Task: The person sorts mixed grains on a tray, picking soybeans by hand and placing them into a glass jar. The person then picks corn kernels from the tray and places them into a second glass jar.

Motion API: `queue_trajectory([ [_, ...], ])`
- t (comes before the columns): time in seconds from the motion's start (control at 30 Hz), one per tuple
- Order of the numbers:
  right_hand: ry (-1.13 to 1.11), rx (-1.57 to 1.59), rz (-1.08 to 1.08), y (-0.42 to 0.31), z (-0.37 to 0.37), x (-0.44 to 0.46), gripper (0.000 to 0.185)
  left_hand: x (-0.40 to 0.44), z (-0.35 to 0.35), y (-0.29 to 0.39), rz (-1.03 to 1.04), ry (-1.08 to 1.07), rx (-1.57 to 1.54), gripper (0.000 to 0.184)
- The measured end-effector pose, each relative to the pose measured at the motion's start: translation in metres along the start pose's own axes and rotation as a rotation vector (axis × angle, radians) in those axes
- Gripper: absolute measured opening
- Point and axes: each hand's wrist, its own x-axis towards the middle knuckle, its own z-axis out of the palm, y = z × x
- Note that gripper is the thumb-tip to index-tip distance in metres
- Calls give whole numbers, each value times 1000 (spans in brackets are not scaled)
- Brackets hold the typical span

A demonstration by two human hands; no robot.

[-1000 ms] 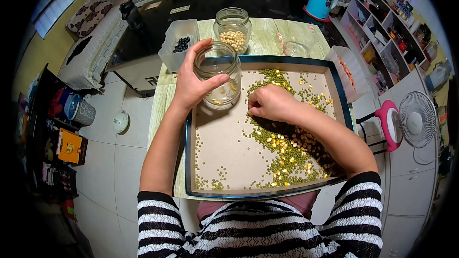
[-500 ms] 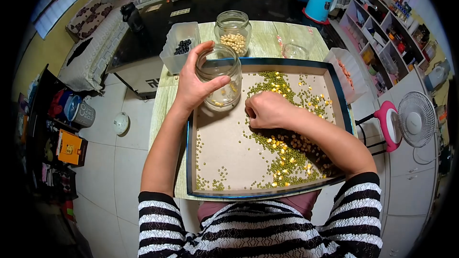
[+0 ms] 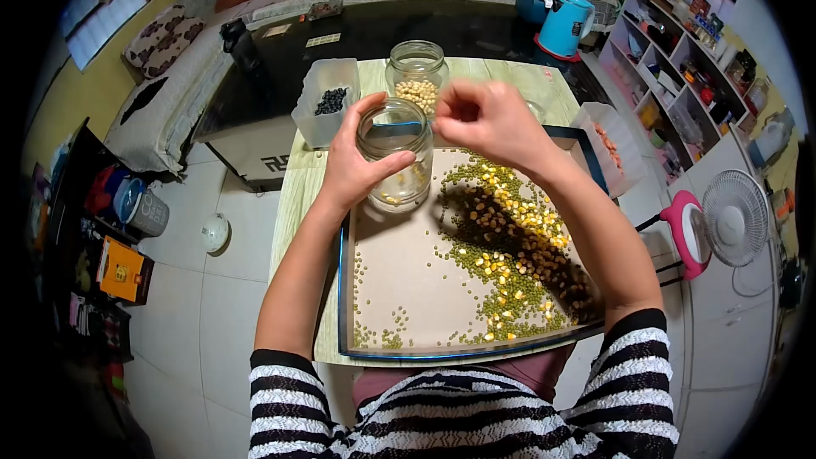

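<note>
My left hand [image 3: 355, 157] is wrapped round a clear glass jar [image 3: 412, 178], which stands upright at the far left of a shallow tray [image 3: 399, 259]. A few yellow kernels lie low in that jar. Just right of its mouth, my right hand [image 3: 495, 123] is raised with the fingers pinched together; whatever they hold is hidden. Green mung beans [image 3: 518, 299] are strewn over the tray's right half, mixed with yellow corn kernels [image 3: 501, 270]. The right forearm throws a dark shadow across them.
Behind the held jar stands a second glass jar [image 3: 416, 95] with pale round beans. A plastic container [image 3: 313, 123] of black beans is at the left, another container [image 3: 625, 172] with reddish pieces at the right. Beyond are a blue kettle [image 3: 565, 24] and a fan [image 3: 735, 217].
My right hand has risen from the beans in the tray and moved up and right, near the jar's mouth. My left hand still holds the jar. The view has shifted slightly.
</note>
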Motion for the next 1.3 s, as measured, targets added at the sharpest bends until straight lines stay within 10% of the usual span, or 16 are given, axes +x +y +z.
queue_trajectory([
  [0.3,106,-8,-81,16,10,0,12,0,0,0,-25,4,-28,82],
  [0.77,-394,-273,230,79,19,-60,16,-2,-4,2,-21,-17,28,78],
  [1.3,-116,-151,216,67,5,-52,11,-2,-4,3,6,-23,54,78],
])
